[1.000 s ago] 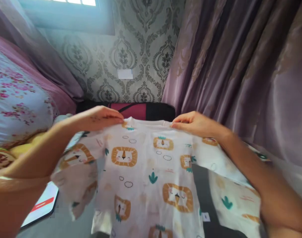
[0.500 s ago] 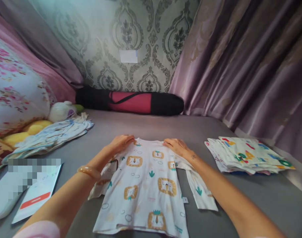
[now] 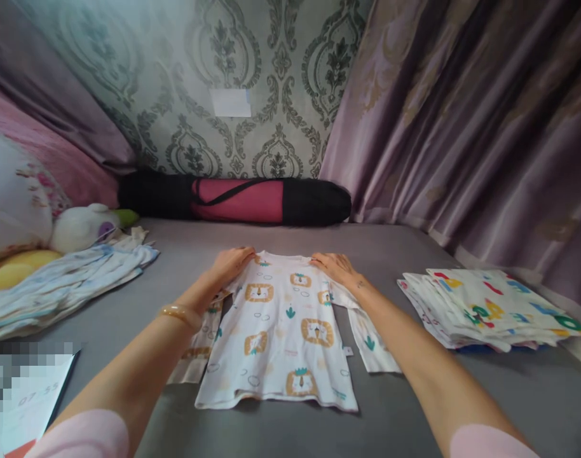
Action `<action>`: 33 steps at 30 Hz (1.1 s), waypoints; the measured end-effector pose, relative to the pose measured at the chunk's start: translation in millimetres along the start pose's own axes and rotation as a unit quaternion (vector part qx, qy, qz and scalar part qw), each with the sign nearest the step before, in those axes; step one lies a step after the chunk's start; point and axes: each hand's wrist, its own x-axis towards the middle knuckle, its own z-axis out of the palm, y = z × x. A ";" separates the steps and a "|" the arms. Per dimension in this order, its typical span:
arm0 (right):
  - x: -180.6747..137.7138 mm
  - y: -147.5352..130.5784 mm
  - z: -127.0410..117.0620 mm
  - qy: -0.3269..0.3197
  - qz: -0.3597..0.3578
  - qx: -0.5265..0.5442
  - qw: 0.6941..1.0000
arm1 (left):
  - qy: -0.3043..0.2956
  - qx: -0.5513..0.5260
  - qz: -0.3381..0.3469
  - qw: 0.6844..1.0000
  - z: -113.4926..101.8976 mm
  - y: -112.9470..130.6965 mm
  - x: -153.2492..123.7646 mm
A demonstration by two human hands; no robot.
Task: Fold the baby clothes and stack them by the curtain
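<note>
A small white shirt (image 3: 281,331) printed with orange lion faces lies flat and face up at the centre of a grey bed surface (image 3: 414,407), neckline toward 12 o'clock and hem toward 6 o'clock. The person's left hand (image 3: 233,259) rests palm down on the shirt's shoulder at about 11 o'clock, fingers extended and close together, pressing the cloth rather than gripping it. The right hand (image 3: 332,266) lies the same way on the opposite shoulder at about 1 o'clock, fingers flat and nearly closed up, touching the fabric. Both sleeves run down beside the body of the shirt, the right one angling out toward 5 o'clock, the left one partly hidden under the forearm. A pale bangle (image 3: 180,314) circles the left wrist.

At 3 o'clock from the shirt, well apart from it, sits a stack of folded cloths (image 3: 485,308) with bright letter prints. At 9 o'clock lies a loose heap of pale blue-and-white garments (image 3: 66,286), with a white soft toy (image 3: 83,228) just behind it and a yellow one (image 3: 14,267) beside it. At 12 o'clock, against the patterned wall (image 3: 252,70), lies a red and black roll bag (image 3: 238,200). Purple curtains (image 3: 471,127) hang from 1 to 3 o'clock. A card or screen (image 3: 30,407), partly blurred, lies at 8 o'clock.
</note>
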 end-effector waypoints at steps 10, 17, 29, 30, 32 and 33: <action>37.0 -5.7 25.0 0.016 0.014 0.121 0.992 | -0.014 -0.083 -0.077 0.993 18.5 -2.5 32.1; 45.7 -28.8 35.7 0.050 0.077 0.076 0.993 | 0.041 -0.030 -0.108 0.993 33.3 18.1 34.4; 38.2 -40.6 57.8 0.132 0.126 0.017 0.983 | 0.069 0.069 -0.116 0.988 51.4 13.5 27.4; 38.9 -42.3 56.0 0.129 0.131 0.026 0.983 | 0.062 0.075 -0.122 0.988 52.0 14.0 27.9; 40.6 -43.3 47.9 0.103 0.136 0.074 0.983 | 0.049 0.096 -0.130 0.986 51.0 17.0 28.2; 40.8 -41.6 41.1 0.081 0.134 0.109 0.982 | 0.043 0.107 -0.134 0.984 49.0 19.3 28.0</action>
